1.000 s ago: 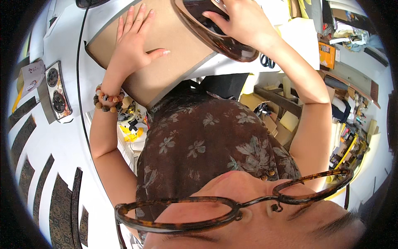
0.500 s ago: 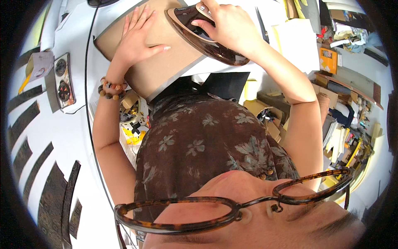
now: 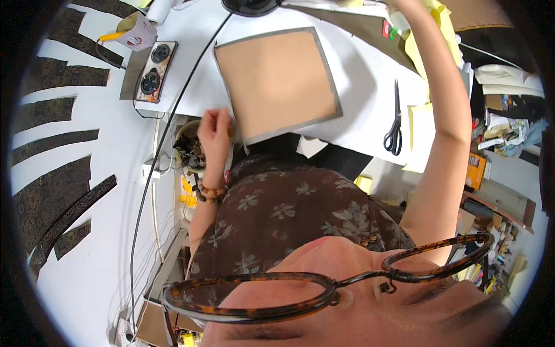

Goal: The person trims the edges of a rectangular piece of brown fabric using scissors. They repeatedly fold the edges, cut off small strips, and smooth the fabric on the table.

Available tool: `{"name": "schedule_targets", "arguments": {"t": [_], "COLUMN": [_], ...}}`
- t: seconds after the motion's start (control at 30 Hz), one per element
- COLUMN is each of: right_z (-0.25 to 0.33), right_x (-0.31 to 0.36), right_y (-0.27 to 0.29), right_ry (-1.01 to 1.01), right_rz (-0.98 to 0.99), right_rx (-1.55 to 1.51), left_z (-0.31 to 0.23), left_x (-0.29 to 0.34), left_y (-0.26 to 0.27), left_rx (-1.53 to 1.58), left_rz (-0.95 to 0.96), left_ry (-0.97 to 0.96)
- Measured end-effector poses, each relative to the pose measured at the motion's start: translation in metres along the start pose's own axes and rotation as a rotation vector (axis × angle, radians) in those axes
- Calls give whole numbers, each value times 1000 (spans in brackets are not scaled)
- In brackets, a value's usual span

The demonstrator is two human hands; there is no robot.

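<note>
A square tan board (image 3: 277, 81) with a grey border lies on the white-covered table. Just off its near left edge is my left hand (image 3: 214, 134), slightly blurred, with the fingers curled in and nothing visible in them; a beaded bracelet (image 3: 211, 192) circles that wrist. My right arm stretches far up the right side, and only a part of my right hand (image 3: 406, 6) shows at the top edge. Its fingers are cut off from view, and no iron can be seen. Black-handled scissors (image 3: 394, 127) rest to the right of the board.
A black cable (image 3: 173, 110) runs down the left side from a dark round object (image 3: 252, 4). Beyond it are a two-burner hot plate (image 3: 155, 72), a paper cup (image 3: 136, 32) and dark patterned strips (image 3: 52, 147). Yellow sheets (image 3: 419, 130) edge the table at right.
My left hand has come off the board and curled beside it. My right hand has moved up and away, and the iron has left the view. The view has shifted, revealing the scissors.
</note>
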State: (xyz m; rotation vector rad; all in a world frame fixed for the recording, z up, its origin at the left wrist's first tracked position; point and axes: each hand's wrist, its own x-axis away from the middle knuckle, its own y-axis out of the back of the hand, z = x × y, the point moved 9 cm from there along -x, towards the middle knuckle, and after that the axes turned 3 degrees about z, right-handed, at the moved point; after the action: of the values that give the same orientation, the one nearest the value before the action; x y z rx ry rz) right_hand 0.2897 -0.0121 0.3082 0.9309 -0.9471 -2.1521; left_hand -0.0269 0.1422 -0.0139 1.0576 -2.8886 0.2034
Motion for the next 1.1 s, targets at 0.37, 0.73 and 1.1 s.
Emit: {"name": "schedule_targets", "arguments": {"t": [0.37, 0.73, 1.1], "right_z": [-78, 22, -7], "right_x": [-204, -45, 107], "right_y": [-118, -65, 10], "right_ry": [386, 591, 215], "right_rz": [333, -526, -99], "right_rx": [244, 339, -405], "left_z": [32, 13, -159], "left_x": [33, 40, 59], "left_y": [-42, -51, -116], "left_rx": [257, 231, -459], "left_rz": [247, 306, 801], "left_ry": [322, 112, -429]}}
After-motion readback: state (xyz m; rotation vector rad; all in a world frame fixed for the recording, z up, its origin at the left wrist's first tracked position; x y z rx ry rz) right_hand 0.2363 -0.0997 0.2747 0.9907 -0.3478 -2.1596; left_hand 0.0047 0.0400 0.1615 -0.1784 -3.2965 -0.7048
